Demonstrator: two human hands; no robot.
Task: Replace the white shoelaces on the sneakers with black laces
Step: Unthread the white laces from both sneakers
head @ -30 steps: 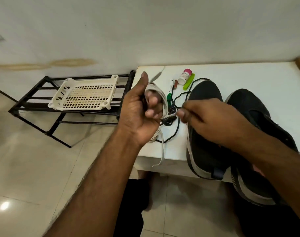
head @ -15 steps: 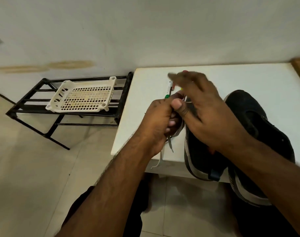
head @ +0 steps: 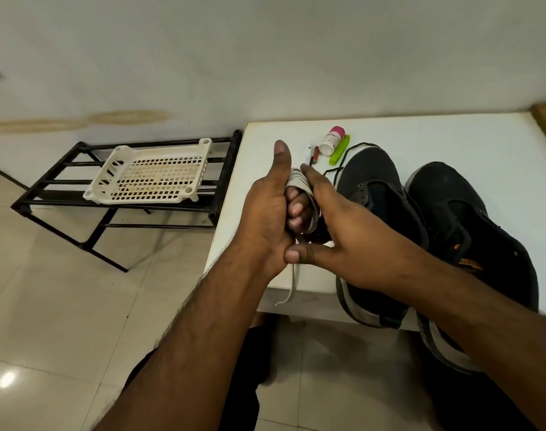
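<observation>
The white lace [head: 301, 194] is a flat, soft and very light band. I judge that it bends anywhere and slips out of a loose coil easily, so it is better to take it across the whole bundle, with the loops pressed together, and not by one strand. It is wound around the fingers of the left hand [head: 270, 209], and one free end [head: 291, 284] hangs down below this hand, over the edge of the white table [head: 452, 144].

The left hand is closed: its fingers are curled inward with the lace loops over them, and the thumb stands straight up. The right hand [head: 349, 231] is just beside it and touches it. Its fingers are mostly straight and lie against the outer side of the coil, and its thumb reaches under the left hand. I cannot tell if the right hand pinches a strand or only presses on the coil.

To the right of the hands, two black sneakers [head: 420, 225] stand on the table, partly behind the right wrist. The nearer one shows bare eyelets. A black lace [head: 347, 155] lies loose beyond the right hand, around the toe of this sneaker; it looks thin and as soft as the white one. Beyond the hands there are a small bottle [head: 333, 140], a green stick [head: 340, 150] and a pen [head: 310, 155].
</observation>
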